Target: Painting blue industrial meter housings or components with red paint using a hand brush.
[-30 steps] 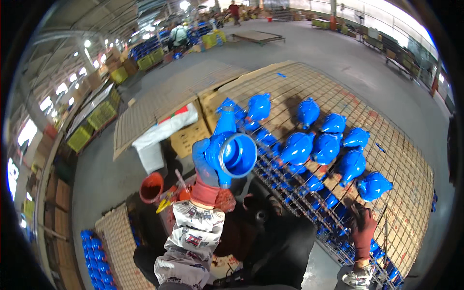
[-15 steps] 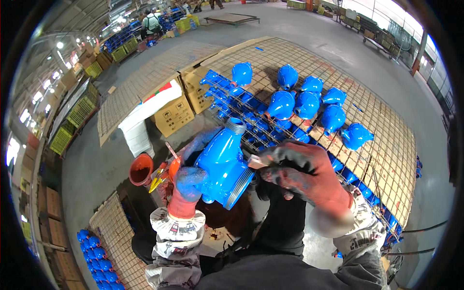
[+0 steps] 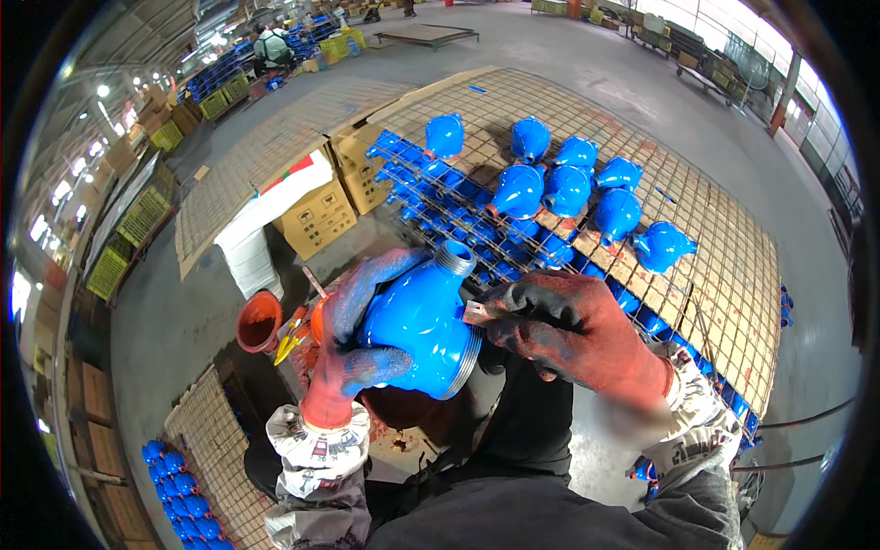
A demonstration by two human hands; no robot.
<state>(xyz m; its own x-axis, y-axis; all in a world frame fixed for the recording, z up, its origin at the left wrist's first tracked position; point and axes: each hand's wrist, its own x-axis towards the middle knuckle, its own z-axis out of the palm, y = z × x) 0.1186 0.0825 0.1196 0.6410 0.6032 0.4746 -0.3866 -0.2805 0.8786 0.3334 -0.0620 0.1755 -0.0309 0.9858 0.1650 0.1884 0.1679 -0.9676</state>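
A glossy blue metal housing (image 3: 417, 321) with a threaded neck at the top and a wide threaded opening at the lower right is tilted in front of me. My left hand (image 3: 348, 339), in a red and blue-stained glove, wraps round its left side. My right hand (image 3: 582, 325), in a red and black glove, pinches a small flat metal blade (image 3: 477, 313). The blade's end is at the housing's right side, near the wide thread; I cannot tell whether it touches.
Several blue housings (image 3: 568, 191) stand on a wire-mesh rack (image 3: 706, 280) ahead to the right, with more underneath. A red bucket (image 3: 260, 321) and yellow-handled tool (image 3: 288, 346) are at left. Cartons (image 3: 316, 218) stand beyond; more blue housings (image 3: 183, 495) lie at lower left.
My left hand has shifted its hold, and the housing has turned slightly, its wide opening facing further away. The blade in my right hand shows more clearly. The whole view has shifted a little.
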